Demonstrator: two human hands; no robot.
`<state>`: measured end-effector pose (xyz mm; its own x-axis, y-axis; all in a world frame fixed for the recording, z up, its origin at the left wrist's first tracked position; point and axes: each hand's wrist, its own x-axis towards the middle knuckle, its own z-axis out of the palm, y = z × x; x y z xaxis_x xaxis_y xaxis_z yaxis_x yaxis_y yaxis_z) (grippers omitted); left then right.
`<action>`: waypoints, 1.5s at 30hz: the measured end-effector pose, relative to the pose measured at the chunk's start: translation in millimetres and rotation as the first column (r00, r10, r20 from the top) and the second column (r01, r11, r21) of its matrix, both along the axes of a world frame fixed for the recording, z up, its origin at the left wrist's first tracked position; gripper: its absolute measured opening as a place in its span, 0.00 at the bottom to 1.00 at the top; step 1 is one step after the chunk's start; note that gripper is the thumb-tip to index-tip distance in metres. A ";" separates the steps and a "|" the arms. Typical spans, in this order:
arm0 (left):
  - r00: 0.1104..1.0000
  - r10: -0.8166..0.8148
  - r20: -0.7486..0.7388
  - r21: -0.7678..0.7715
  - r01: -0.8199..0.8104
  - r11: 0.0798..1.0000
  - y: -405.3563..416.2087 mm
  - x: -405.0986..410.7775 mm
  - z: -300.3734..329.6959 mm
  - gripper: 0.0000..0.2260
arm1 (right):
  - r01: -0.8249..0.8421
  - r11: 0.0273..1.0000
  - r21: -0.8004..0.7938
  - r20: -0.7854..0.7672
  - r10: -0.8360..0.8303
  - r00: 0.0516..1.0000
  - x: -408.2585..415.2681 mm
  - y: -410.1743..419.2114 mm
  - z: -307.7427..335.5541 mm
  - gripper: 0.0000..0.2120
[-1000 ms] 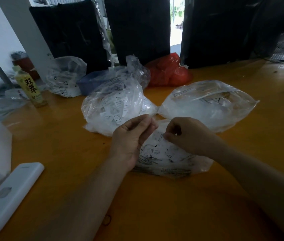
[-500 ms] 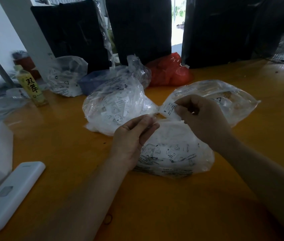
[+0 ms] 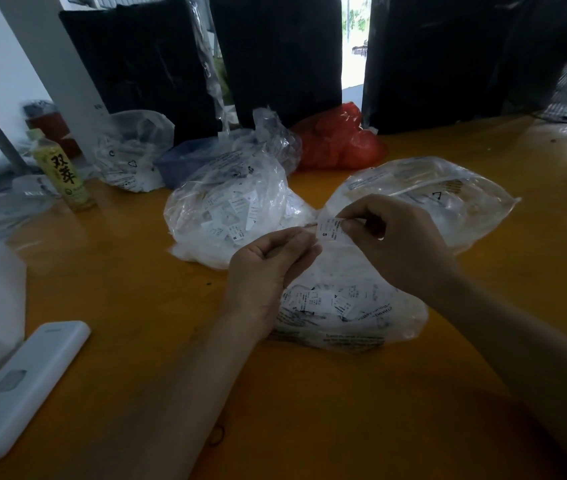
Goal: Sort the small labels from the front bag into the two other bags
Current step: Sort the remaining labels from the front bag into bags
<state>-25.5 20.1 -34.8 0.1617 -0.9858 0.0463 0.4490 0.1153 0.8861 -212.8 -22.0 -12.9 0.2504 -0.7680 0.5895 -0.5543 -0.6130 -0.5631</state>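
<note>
**One label is out of the bag**

A small white label (image 3: 329,228) with an "S" on it was down in the front bag (image 3: 344,306) a moment ago. Now it is up in the air, above that bag. The right hand (image 3: 393,244) lifted it out and pinches it with its fingertips. The left hand (image 3: 268,268) has not moved; its curled fingers hold the mouth of the front bag.

The label is between the left bag (image 3: 233,209) and the right bag (image 3: 448,199). I think the person is reading it to choose a bag. Many labels are left.
</note>
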 end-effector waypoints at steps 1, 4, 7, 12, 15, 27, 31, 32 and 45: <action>1.000 0.011 0.010 -0.004 -0.010 1.000 -0.1 0.1 -0.5 0.14 | -0.009 1.000 0.013 -0.021 0.009 1.000 0.1 0.2 -0.2 0.04; 0.995 0.062 0.081 -0.006 -0.061 0.998 0.0 0.5 -1.4 0.12 | -0.025 0.999 0.047 -0.063 0.028 0.998 0.6 -0.4 -0.5 0.06; 0.987 0.093 0.132 -0.014 -0.092 0.996 0.9 0.8 -1.3 0.13 | -0.026 0.998 0.050 -0.073 0.030 0.997 0.7 -0.1 -1.0 0.07; 0.982 0.091 0.168 0.005 -0.093 0.996 0.3 3.1 -3.0 0.11 | -0.022 0.997 0.076 -0.099 0.029 0.995 0.2 -0.2 -0.9 0.07; 0.982 0.053 0.183 0.026 -0.059 0.998 0.7 2.7 -3.4 0.14 | -0.028 0.993 0.113 -0.090 0.039 0.995 0.1 -1.3 -2.0 0.06; 0.981 0.054 0.189 -0.004 -0.054 0.999 -0.1 3.0 -2.2 0.15 | -0.006 0.994 0.112 -0.038 0.010 0.999 0.1 -2.0 -1.9 0.06; 0.973 0.071 0.221 0.000 -0.072 0.997 0.5 3.0 -2.2 0.09 | -0.024 0.992 0.122 -0.064 0.032 0.997 1.2 -0.9 -2.8 0.06; 0.969 0.073 0.236 -0.003 -0.074 0.997 1.2 2.6 -2.3 0.09 | -0.032 0.992 0.121 -0.066 0.040 0.997 1.2 -0.3 -3.1 0.06; 0.930 0.078 0.360 -0.024 -0.074 0.997 2.5 -0.3 -4.3 0.06 | -0.127 0.961 0.246 0.097 0.106 0.990 0.4 -0.8 -3.7 0.16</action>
